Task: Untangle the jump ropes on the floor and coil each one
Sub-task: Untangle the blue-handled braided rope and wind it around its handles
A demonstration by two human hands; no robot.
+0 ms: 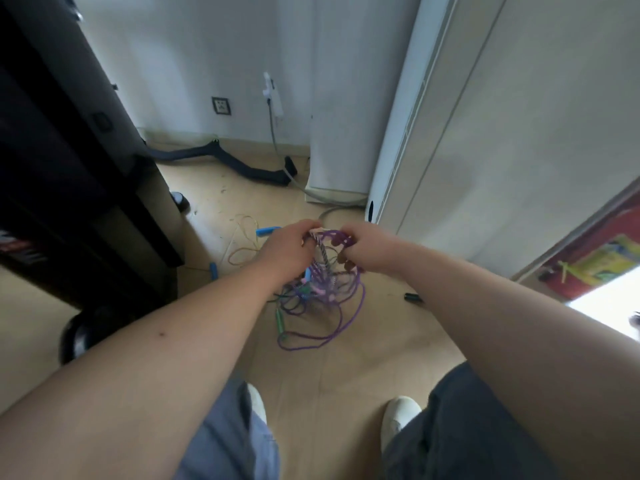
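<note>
Jump ropes tangle (320, 292): purple, green and striped cords bunched together, top lifted off the floor (346, 368), lower loops trailing onto it just ahead of the white shoes (398, 419).
Purple rope (349, 317): biggest loops, hanging below the hands and lying on the floor at the bottom of the tangle.
Striped rope (323, 256): runs straight down from between the hands into the tangle.
Green handle (280, 322): on the floor at the left edge of the tangle.
Left hand (289, 251): above the tangle, fingers curled closed, pinching the cords at the top; a pale handle end shows at the fingertips.
Right hand (369, 247): just right of the left hand, almost touching it; fingers (341, 241) bent and pressed on the purple loop.
Yellow rope (244, 242): with blue handles (266, 231), loose on the floor left of the tangle, apart from it.
Black object (412, 297): small, on the floor right of the tangle.
Dark cabinet (69, 161): far left of the tangle.
</note>
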